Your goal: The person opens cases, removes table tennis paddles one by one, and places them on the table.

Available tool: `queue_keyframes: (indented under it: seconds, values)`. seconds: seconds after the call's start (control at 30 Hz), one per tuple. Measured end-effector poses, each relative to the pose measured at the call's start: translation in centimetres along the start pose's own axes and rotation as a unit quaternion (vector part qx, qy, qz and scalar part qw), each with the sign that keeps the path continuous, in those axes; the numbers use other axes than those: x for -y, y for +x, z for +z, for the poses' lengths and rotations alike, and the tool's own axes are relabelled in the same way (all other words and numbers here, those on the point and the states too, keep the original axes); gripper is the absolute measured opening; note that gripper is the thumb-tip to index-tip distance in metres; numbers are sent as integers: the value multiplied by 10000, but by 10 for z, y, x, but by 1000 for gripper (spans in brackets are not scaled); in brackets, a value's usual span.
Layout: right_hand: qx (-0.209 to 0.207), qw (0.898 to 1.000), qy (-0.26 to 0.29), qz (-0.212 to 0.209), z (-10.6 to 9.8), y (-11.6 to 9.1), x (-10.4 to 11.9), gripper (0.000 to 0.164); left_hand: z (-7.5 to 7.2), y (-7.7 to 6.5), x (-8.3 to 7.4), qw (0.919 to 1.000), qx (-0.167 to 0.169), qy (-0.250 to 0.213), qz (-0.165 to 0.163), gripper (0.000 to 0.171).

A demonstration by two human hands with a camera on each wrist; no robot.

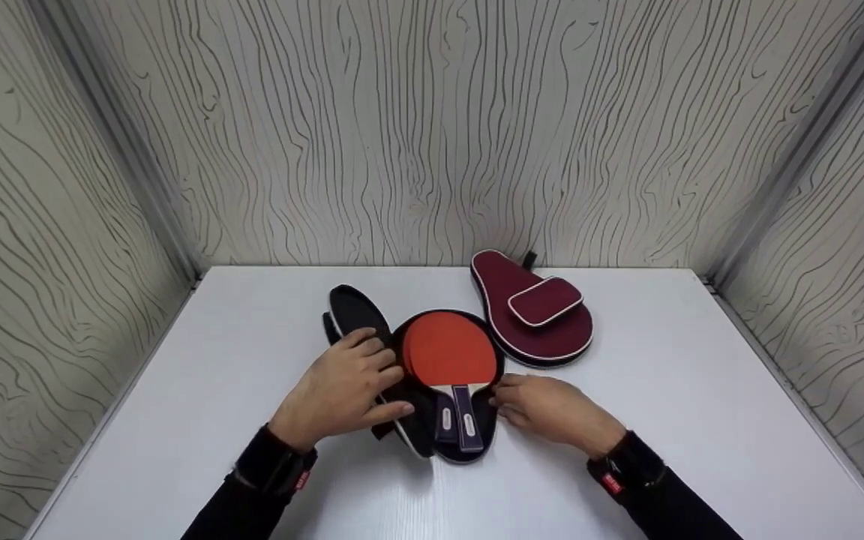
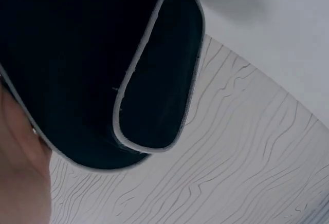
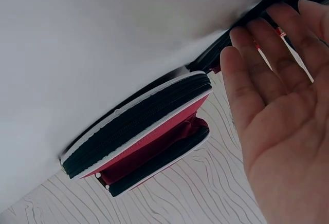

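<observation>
In the head view, two table tennis paddles with orange-red faces and dark handles lie overlapped, the upper paddle (image 1: 452,349) largely covering the lower paddle (image 1: 445,420). They sit in the base of an opened black paddle case (image 1: 492,442). Its lid (image 1: 357,311) stands tilted on the left, and its outer pocket (image 2: 159,75) shows in the left wrist view. My left hand (image 1: 353,382) reaches over the lid's edge, thumb apart from the fingers on its inner side. At the base's right edge, my right hand (image 1: 552,405) touches the case with nearly straight fingers (image 3: 267,54).
A maroon paddle case (image 1: 544,334) with white piping and a small front pocket (image 1: 546,301) lies behind and right of the black one. Both rest on a white table (image 1: 252,315). Wood-grain patterned panels (image 1: 417,135) rise behind and on both sides.
</observation>
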State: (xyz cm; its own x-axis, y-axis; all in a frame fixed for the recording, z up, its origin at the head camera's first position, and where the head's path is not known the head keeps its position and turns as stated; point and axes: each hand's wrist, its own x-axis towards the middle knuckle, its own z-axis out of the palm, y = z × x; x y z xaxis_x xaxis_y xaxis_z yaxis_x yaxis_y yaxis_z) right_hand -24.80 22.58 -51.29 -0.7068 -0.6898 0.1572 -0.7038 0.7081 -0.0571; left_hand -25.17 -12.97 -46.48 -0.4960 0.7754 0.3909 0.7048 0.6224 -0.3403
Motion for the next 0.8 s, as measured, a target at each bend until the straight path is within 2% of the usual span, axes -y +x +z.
queue_keyframes:
  seconds: [0.2,0.3,0.4,0.5,0.57,0.67,0.8]
  values:
    - [174,9998,-88,-92,-2,-1,-4,20,0,-4,2,9997,104,-170,-114,56]
    - [164,9992,-277,-223,-3,-2,-8,21,-3,-6,3,9982,435,-280,-309,61]
    - [22,9983,-413,-404,-2,-2,-10,21,-5,-11,2,9914,1000,-497,-679,62]
    - [-149,9974,-430,-564,-1,-1,-11,20,-3,-17,1,9793,1563,-799,-1005,62]
    - [-246,9966,-423,-661,-1,0,-11,20,-1,-20,0,9715,1817,-1019,-1127,68]
    - [-280,9957,-412,-777,1,0,-12,22,4,-22,-1,9662,1976,-1193,-1144,78]
    - [-59,9957,-422,-826,1,-2,-12,28,8,-21,-1,9665,1994,-1191,-1092,84]
